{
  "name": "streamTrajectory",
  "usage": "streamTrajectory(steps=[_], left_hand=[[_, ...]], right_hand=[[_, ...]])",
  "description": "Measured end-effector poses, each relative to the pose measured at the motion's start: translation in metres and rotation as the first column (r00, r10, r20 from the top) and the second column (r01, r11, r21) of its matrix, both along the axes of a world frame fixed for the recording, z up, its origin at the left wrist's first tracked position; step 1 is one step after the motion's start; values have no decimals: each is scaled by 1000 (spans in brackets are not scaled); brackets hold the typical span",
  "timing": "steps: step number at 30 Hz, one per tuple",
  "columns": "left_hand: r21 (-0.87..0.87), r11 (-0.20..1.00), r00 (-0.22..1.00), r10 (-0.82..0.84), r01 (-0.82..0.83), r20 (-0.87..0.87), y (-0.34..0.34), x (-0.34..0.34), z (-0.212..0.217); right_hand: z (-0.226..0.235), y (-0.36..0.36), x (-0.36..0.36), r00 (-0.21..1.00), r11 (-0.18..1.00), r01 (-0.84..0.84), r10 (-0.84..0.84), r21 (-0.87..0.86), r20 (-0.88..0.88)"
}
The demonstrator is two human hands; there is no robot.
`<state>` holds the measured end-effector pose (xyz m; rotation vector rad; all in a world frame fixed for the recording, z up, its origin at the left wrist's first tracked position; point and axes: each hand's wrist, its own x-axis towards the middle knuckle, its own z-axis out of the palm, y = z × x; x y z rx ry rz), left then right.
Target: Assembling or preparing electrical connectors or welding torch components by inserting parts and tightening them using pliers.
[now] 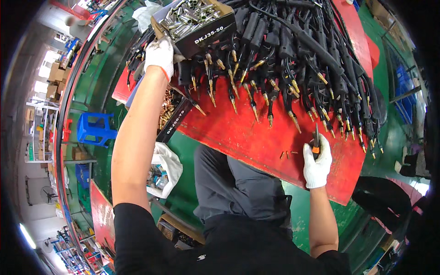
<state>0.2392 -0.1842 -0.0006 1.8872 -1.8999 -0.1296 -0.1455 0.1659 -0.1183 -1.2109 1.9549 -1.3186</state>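
Observation:
My left hand (160, 55), in a white glove, reaches far out to the near corner of a black cardboard box (207, 33) filled with silver metal fittings (188, 17) and grips that corner. My right hand (317, 162), also gloved, is closed on a small tool with an orange and black handle (316, 143), its tip pointing up over the red table (256, 137). A row of black cables with brass tips (284, 68) lies across the table between the two hands. A few loose brass pieces (288, 155) lie just left of my right hand.
A second black box of brass fittings (170, 112) sits at the table's left edge under my left forearm. A white bag of parts (162, 170) and a blue plastic stool (95, 129) stand on the green floor at left. Shelving lines the far left.

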Motion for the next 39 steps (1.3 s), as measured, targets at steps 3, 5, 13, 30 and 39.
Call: streamTrajectory(steps=[3,5,13,30,39], left_hand=[[56,998,994,-43,38,104,20,-6,22],[106,994,936,47,-11,-349,34,-20,30],[105,994,650,94,-23,-754,58,-26,39],[-202,957,699,-291,210,-654,181,-126,-78],[-247,956,858,-257,159,-444,155,-141,-79]], right_hand=[[-1,0,-3,1000,1000,3,-3,6,-23],[0,1,-3,998,1000,9,-9,8,-61],[-1,0,1,991,999,44,-42,-14,125],[85,-42,38,745,968,-247,225,-55,628],[81,-64,43,455,900,-433,259,-43,852]])
